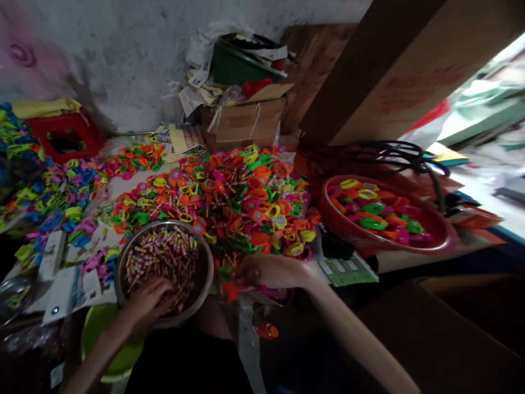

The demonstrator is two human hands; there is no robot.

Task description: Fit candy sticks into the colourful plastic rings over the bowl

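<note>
My left hand [148,300] reaches into a round metal bowl [204,249] filled with small striped candy-like sticks [164,257]; its fingers curl among them, and whether it grips any is hidden. My right hand [266,271] rests at the near edge of a big heap of bright plastic toy pieces [238,200], orange, green, pink and yellow. Its fingers close around an orange and pink piece [230,290]. An orange piece [267,330] lies below it.
A red basin [435,235] with more plastic pieces stands at right. Blue, yellow and pink pieces [53,191] spread at left near a red crate [65,137]. A cardboard box [246,123] and black cables [381,153] sit behind. A green stool [98,328] is under my left arm.
</note>
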